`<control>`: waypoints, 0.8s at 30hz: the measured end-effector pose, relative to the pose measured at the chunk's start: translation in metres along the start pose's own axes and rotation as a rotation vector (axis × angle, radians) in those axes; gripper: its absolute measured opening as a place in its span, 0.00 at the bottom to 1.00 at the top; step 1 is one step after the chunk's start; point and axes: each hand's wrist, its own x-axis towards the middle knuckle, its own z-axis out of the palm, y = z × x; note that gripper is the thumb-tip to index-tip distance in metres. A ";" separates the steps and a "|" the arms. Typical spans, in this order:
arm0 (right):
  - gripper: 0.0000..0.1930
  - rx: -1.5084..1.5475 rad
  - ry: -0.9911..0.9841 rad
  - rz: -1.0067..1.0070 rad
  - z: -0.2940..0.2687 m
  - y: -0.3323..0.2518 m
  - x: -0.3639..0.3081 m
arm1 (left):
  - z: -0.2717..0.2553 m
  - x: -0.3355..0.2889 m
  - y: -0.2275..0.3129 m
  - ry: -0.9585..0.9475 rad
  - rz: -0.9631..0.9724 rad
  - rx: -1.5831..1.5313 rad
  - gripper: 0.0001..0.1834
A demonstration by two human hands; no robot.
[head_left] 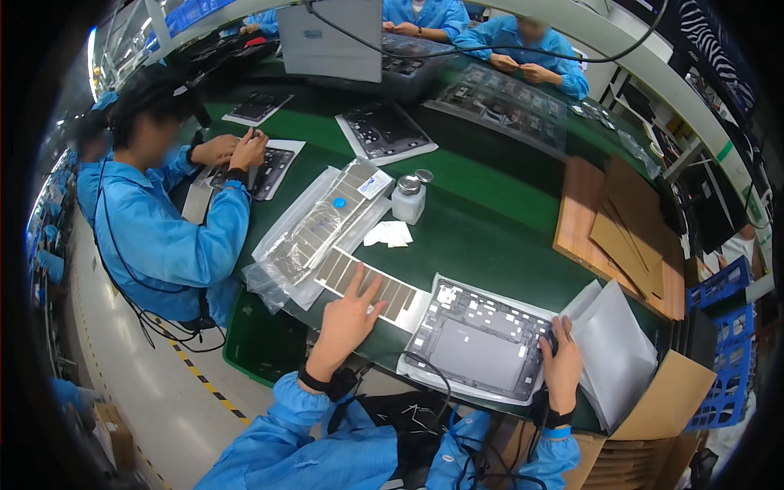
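My left hand (348, 317) lies with its fingers spread on a pale sheet of grey-brown adhesive strips (392, 296). That sheet reaches to the left edge of a flat black-and-grey tablet housing (482, 351), dotted with white patches and resting on a white sheet. At the housing's right edge is my right hand (563, 367), thumb and fingers curled around something dark that I cannot make out. A black band circles each wrist. Past my left hand sit a plastic-wrapped stack of similar strip sheets (327, 214), small white squares (389, 234) and a bottle with a metal top (408, 200).
White foam sleeves (612, 351) and an opened cardboard box (665, 392) are at the right. Brown boards (625, 229) lie beyond them. At the left, a co-worker (163, 204) in blue handles another housing. More housings (386, 131) rest across the green table (482, 220).
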 end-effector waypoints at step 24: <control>0.14 0.827 0.137 -0.166 0.014 -0.184 -0.054 | -0.014 -0.023 0.111 -0.406 -0.173 -1.697 0.46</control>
